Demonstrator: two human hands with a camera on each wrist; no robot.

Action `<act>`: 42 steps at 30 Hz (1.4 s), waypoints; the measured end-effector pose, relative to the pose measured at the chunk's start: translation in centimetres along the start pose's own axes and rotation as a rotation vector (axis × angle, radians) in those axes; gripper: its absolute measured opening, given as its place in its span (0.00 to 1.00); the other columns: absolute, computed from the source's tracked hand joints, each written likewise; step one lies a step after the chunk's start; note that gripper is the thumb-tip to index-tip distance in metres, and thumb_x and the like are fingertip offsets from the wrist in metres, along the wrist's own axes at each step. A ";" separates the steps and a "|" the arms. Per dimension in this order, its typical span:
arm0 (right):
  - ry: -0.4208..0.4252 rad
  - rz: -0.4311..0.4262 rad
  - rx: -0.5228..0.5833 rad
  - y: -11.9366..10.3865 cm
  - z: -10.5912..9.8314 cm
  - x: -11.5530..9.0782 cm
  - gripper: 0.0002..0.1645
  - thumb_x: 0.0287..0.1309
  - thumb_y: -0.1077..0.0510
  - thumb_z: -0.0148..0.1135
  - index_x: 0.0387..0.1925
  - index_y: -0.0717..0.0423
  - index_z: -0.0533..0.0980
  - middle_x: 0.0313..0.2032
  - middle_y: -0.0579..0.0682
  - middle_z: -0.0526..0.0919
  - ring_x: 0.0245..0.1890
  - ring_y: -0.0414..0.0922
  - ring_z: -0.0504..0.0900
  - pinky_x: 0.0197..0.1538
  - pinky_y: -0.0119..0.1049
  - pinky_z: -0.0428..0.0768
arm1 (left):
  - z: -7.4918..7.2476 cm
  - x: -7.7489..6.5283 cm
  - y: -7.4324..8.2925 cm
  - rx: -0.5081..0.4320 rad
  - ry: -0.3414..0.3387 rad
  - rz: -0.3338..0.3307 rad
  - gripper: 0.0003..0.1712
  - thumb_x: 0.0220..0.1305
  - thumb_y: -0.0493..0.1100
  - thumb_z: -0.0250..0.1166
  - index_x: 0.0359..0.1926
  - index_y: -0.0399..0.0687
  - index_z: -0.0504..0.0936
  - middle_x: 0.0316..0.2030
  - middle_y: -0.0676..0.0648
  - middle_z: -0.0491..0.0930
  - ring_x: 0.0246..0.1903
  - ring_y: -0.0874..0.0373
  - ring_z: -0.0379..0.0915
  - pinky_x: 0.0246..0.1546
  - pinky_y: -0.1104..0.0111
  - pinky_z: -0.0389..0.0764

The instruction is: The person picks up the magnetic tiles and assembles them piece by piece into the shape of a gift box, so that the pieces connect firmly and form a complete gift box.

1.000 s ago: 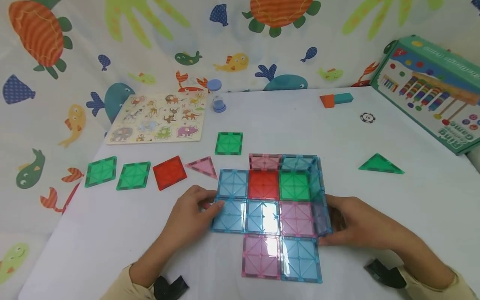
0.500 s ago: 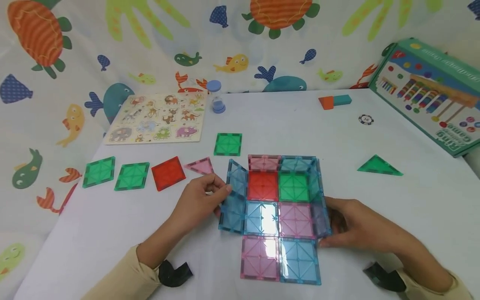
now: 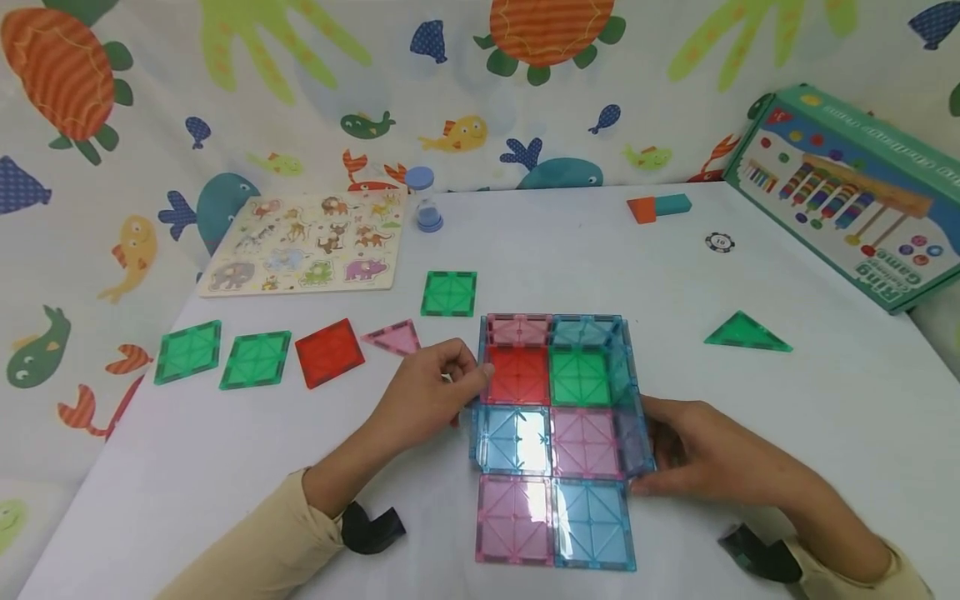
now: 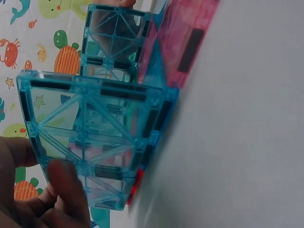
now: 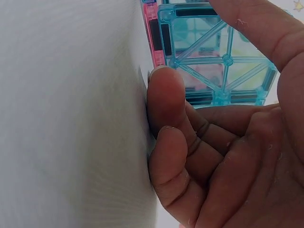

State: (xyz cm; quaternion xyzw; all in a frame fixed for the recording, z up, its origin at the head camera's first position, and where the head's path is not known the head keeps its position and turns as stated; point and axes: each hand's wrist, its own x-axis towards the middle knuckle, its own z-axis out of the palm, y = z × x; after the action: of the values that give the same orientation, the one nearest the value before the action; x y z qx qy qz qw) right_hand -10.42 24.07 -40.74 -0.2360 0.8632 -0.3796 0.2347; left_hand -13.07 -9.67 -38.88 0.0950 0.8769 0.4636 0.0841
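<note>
Translucent magnetic tiles form a flat base on the table, with upright tile walls at its back and sides. My left hand [image 3: 427, 392] pinches the upright blue left wall [image 4: 85, 123], its thumb over the inner side. The right hand [image 3: 697, 446] touches the outside of the blue right wall [image 3: 634, 425], thumb by the near corner; in the right wrist view its other fingers [image 5: 166, 95] bend beside that blue tile [image 5: 223, 61]. In front of the walls, a pink tile [image 3: 514, 521] and a blue tile [image 3: 595, 525] lie flat.
Loose tiles lie around: green squares [image 3: 187, 352] [image 3: 255, 360] [image 3: 449, 293], a red square [image 3: 330, 353], a pink triangle [image 3: 395, 337] and a green triangle [image 3: 747, 333]. Behind are an animal puzzle board [image 3: 307, 242], a small sand timer [image 3: 424, 200], wooden blocks [image 3: 658, 207], a chip [image 3: 720, 242] and a box [image 3: 847, 192].
My left hand has swung the two blue tiles on the left from flat to upright, moving rightward with them. The right hand stays at the right wall.
</note>
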 end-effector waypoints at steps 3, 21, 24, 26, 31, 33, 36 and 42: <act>-0.001 0.006 -0.007 0.0 0.0 0.0 0.51 0.43 0.41 0.73 0.66 0.55 0.62 0.27 0.42 0.75 0.27 0.39 0.76 0.26 0.30 0.76 | -0.1 -0.8 0.1 0.073 0.091 0.095 0.13 0.62 0.59 0.61 0.31 0.59 0.73 0.21 0.56 0.72 0.19 0.61 0.69 0.20 0.68 0.71; 0.012 -0.072 -0.013 0.1 -0.4 0.1 0.43 0.44 0.42 0.72 0.61 0.51 0.67 0.27 0.41 0.75 0.26 0.38 0.76 0.26 0.29 0.76 | 7.6 -8.5 2.3 1.041 -0.214 0.788 0.38 0.56 0.71 0.57 0.60 0.54 0.69 0.56 0.53 0.73 0.51 0.59 0.70 0.48 0.69 0.74; 0.013 -0.062 -0.022 0.2 -0.3 0.1 0.44 0.44 0.41 0.73 0.61 0.51 0.66 0.27 0.41 0.75 0.26 0.38 0.76 0.26 0.29 0.76 | 8.1 -8.5 2.1 1.049 -0.136 0.818 0.35 0.57 0.70 0.58 0.56 0.52 0.73 0.51 0.52 0.77 0.47 0.59 0.72 0.45 0.69 0.75; 0.015 -0.052 -0.027 0.2 -0.3 0.1 0.45 0.43 0.41 0.73 0.62 0.52 0.66 0.27 0.41 0.75 0.27 0.38 0.76 0.26 0.29 0.76 | 8.3 -8.4 2.2 1.054 -0.099 0.848 0.33 0.57 0.68 0.58 0.53 0.51 0.76 0.48 0.53 0.79 0.43 0.59 0.75 0.42 0.70 0.76; 0.014 -0.053 -0.016 0.2 -0.3 0.0 0.46 0.44 0.43 0.73 0.63 0.53 0.65 0.28 0.41 0.75 0.27 0.39 0.76 0.27 0.29 0.76 | 8.1 -8.0 2.9 1.060 -0.139 0.909 0.27 0.61 0.61 0.57 0.50 0.47 0.80 0.44 0.51 0.83 0.39 0.60 0.80 0.43 0.70 0.79; 0.008 -0.061 -0.004 0.2 -0.4 0.0 0.45 0.45 0.43 0.73 0.62 0.53 0.65 0.28 0.42 0.75 0.27 0.39 0.76 0.27 0.29 0.76 | 7.8 -7.8 3.2 1.061 -0.185 0.934 0.24 0.64 0.59 0.55 0.49 0.47 0.80 0.43 0.51 0.84 0.38 0.61 0.81 0.44 0.69 0.79; -0.010 -0.084 0.017 0.5 -0.4 0.0 0.43 0.47 0.44 0.72 0.62 0.54 0.65 0.29 0.44 0.76 0.27 0.39 0.76 0.27 0.30 0.76 | 7.0 -7.6 3.8 1.067 -0.249 0.976 0.19 0.66 0.55 0.54 0.45 0.48 0.81 0.39 0.52 0.84 0.38 0.63 0.81 0.43 0.70 0.79; -0.032 -0.106 0.033 0.9 -0.9 -0.1 0.37 0.49 0.45 0.70 0.58 0.52 0.67 0.30 0.45 0.76 0.28 0.39 0.76 0.28 0.30 0.76 | 5.4 -7.3 4.9 0.990 -0.179 1.061 0.10 0.64 0.50 0.60 0.41 0.52 0.81 0.31 0.56 0.81 0.33 0.67 0.78 0.37 0.74 0.78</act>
State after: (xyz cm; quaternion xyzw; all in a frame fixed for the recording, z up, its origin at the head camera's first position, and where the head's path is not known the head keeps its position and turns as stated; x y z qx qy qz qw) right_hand -11.08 25.16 -40.91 -0.2837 0.8392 -0.4018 0.2318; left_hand -4.26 -4.48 -37.41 0.5713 0.8096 -0.0184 -0.1334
